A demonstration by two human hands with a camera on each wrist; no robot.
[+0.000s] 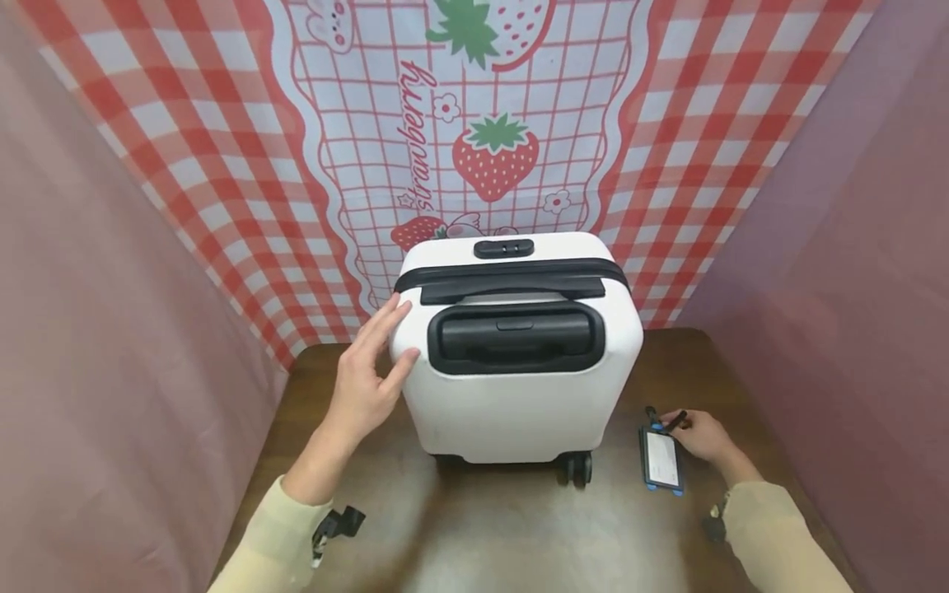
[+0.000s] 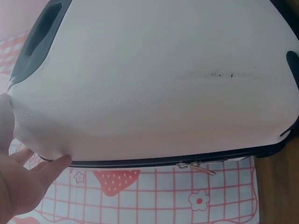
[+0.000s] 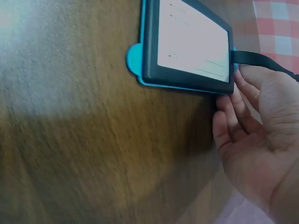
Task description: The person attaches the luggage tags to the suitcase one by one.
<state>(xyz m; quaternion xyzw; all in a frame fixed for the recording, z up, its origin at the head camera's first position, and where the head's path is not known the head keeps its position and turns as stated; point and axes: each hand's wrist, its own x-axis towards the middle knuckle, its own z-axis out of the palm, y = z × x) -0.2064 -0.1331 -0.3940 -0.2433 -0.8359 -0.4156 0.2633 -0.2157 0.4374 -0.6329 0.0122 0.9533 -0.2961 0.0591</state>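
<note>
A white hard-shell suitcase [image 1: 511, 412] stands upright on its wheels, its black telescopic handle [image 1: 519, 336] lowered into the top recess. My left hand [image 1: 366, 383] rests on the top left corner, fingers and thumb spread against the shell; the left wrist view shows this hand [image 2: 28, 179] at the shell's edge. To the right of the suitcase, my right hand [image 1: 704, 436] pinches a luggage tag [image 1: 662, 459] by its strap end. This tag has a black frame, a blue back and a white card [image 3: 194, 42]. Its black strap [image 3: 261, 59] runs over the thumb, partly hiding the grip.
The suitcase stands on a brown wooden table [image 1: 474, 535]. Behind it hangs a red-and-white checked strawberry cloth [image 1: 474, 99]. Pink curtains hang at the left [image 1: 111, 371] and right. A combination lock [image 1: 504, 248] sits near the suitcase's far top edge.
</note>
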